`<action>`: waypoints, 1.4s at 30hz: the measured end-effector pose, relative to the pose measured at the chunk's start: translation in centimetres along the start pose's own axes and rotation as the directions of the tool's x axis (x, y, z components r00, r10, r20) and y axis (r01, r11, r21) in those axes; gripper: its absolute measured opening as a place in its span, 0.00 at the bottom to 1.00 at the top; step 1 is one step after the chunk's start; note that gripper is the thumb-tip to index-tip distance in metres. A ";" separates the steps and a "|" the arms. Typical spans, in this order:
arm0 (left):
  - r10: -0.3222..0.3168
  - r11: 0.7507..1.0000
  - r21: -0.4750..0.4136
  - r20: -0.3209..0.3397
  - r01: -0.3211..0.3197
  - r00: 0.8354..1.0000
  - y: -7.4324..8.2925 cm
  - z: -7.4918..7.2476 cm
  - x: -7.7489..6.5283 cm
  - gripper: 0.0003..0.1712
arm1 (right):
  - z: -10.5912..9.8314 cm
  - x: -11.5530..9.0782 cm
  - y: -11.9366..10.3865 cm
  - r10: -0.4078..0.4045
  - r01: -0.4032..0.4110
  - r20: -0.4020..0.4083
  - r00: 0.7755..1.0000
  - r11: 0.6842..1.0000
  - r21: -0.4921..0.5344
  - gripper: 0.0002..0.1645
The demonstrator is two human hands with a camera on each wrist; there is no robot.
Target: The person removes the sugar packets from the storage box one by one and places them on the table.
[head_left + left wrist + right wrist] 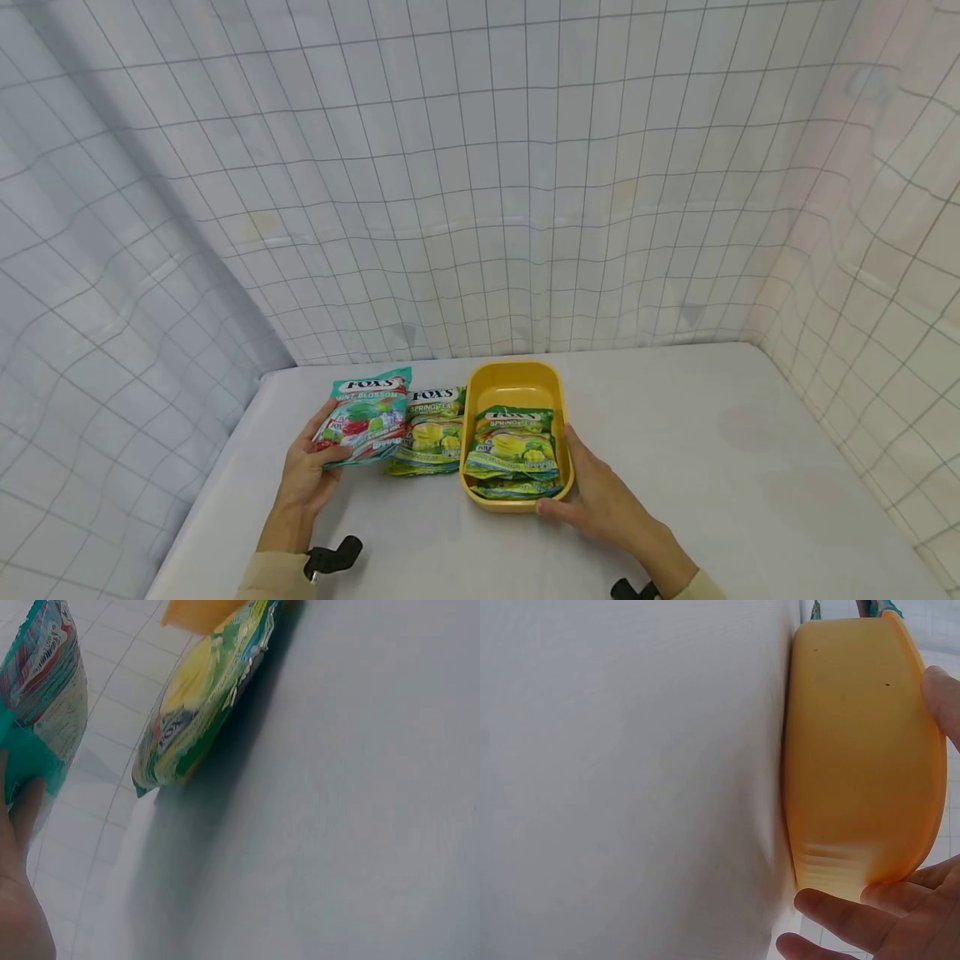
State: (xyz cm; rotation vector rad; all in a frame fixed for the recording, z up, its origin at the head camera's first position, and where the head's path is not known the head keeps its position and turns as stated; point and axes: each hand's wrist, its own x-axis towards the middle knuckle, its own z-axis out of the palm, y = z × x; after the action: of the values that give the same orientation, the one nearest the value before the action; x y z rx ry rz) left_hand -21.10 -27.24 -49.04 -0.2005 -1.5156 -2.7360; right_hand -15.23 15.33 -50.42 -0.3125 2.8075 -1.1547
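My left hand (pixel 303 475) grips a teal bag of Fox's Mint Blossom candy (pixel 367 417) by its lower left side, with the thumb across the front. Tilted, this bag overlaps the edge of a green Fox's Spring Tea candy bag (pixel 431 437) lying left of a yellow tray (pixel 522 372). Inside the tray, another Spring Tea bag (pixel 513 446) rests over a further green bag (pixel 517 489). My right hand (pixel 600 496) touches the tray's near right corner, thumb at the near rim. Its fairly straight fingers (pixel 847 919) reach the tray's outer wall in the right wrist view.
A white cloth (pixel 712 467) covers the table. White grid-patterned curtains (pixel 525 208) hang behind it and along both sides. Black wrist mounts (pixel 337 554) sit at both sleeves.
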 end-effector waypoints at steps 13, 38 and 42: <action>-0.006 0.998 0.065 -0.066 0.010 0.998 0.2 -2.8 -0.1 0.50 | 0.0 0.0 -0.1 0.007 -0.007 0.003 1.000 1.000 0.000 0.77; -0.185 0.907 0.336 -0.227 0.255 0.956 -0.5 -4.9 0.4 0.55 | 0.1 -0.2 -0.1 -0.008 0.008 -0.003 1.000 1.000 0.019 0.77; -0.196 0.855 0.430 -0.251 0.290 0.948 -0.5 -4.7 0.5 0.54 | 0.1 -0.1 0.0 -0.008 0.008 -0.005 1.000 1.000 0.022 0.77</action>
State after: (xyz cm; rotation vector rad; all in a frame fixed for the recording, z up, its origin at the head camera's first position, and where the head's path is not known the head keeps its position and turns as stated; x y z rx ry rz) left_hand -22.16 -30.93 -51.86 0.2835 -2.1932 -2.3539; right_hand -15.12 15.28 -50.47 -0.3197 2.7984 -1.1892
